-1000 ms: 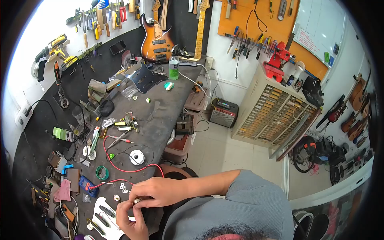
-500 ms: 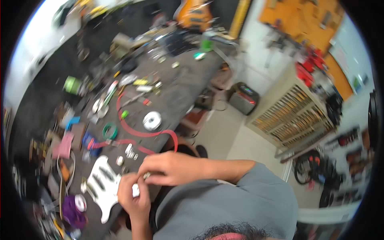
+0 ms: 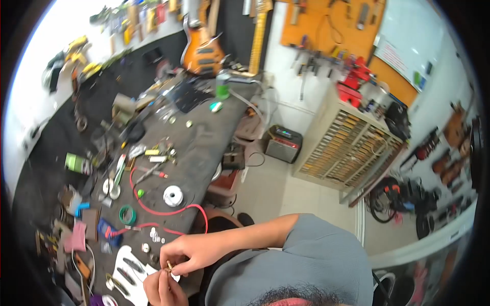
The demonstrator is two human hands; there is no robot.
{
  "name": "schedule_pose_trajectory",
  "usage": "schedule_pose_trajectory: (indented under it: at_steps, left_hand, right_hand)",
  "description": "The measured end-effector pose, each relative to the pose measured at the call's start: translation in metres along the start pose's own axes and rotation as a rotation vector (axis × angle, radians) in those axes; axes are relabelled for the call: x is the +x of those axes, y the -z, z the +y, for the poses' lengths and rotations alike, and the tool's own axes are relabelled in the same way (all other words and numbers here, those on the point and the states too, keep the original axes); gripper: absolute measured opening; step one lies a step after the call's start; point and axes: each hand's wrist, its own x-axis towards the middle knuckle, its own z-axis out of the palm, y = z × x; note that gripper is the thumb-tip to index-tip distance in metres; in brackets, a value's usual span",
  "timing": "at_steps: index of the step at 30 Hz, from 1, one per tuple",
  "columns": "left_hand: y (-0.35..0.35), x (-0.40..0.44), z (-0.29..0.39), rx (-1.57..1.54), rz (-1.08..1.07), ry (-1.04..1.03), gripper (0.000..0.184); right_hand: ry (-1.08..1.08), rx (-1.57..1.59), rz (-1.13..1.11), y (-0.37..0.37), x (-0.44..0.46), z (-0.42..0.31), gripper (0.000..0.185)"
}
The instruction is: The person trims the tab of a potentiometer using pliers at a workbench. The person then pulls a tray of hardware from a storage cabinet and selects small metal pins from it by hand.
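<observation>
1 small metal part, 2 hands on it

1 small metal part (image 3: 170,265) held btwn fingertips of both hands, near edge of bench (image 3: 209,127). R hand (image 3: 189,253) pinches it; L hand (image 3: 162,289) pinches it from other side, so hands together, tips meeting.

Just beside hands: 1 white plate (image 3: 137,283) w/ 3 dark bars (image 3: 126,276); 1 small round piece (image 3: 146,248); several white rings (image 3: 153,234), too blurred to count.

Further out on bench: 1 red cable (image 3: 196,205), 1 green tape roll (image 3: 122,214), 1 white spool (image 3: 167,197), 1 blue meter (image 3: 107,227), 1 pink cloth (image 3: 78,237).

Far end: 1 guitar body (image 3: 196,53). Floor: 1 amp (image 3: 280,148).
</observation>
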Motion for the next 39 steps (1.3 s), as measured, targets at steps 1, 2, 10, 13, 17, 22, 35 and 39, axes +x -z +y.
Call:
schedule_pose_trajectory:
  at_steps: [1,2,10,13,17,22,35,39]
  left_hand:
    - [-0.002,0.007,-0.002,-0.029,-0.003,-0.022,0.027]
    - [-0.004,0.012,-0.003,-0.047,-0.004,-0.040,0.029]
    - [-0.031,0.049,0.015,-0.207,-0.059,-0.117,0.021]
    - [-0.045,0.041,0.015,-0.264,-0.076,-0.089,0.027]
    - [-0.045,0.048,0.031,-0.275,-0.113,-0.087,0.022]
    - [-0.050,0.044,0.038,-0.303,-0.084,-0.087,0.026]
    - [-0.023,0.029,0.039,-0.238,-0.116,-0.108,0.032]
    - [-0.007,0.007,0.034,-0.173,-0.074,-0.048,0.035]
  right_hand:
    - [0.002,-0.026,0.012,0.003,0.000,-0.005,0.022]
    - [0.003,-0.050,0.013,0.005,-0.001,-0.010,0.022]
    - [0.000,-0.127,0.184,0.015,-0.042,-0.033,0.027]
    - [0.026,-0.203,0.232,0.016,-0.057,-0.036,0.027]
    - [0.090,-0.323,0.266,0.018,-0.073,-0.043,0.027]
    - [0.066,-0.316,0.282,0.014,-0.085,-0.047,0.028]
    - [0.064,-0.341,0.213,0.002,-0.077,-0.023,0.028]
    - [0.010,-0.313,0.135,-0.003,-0.062,-0.012,0.033]
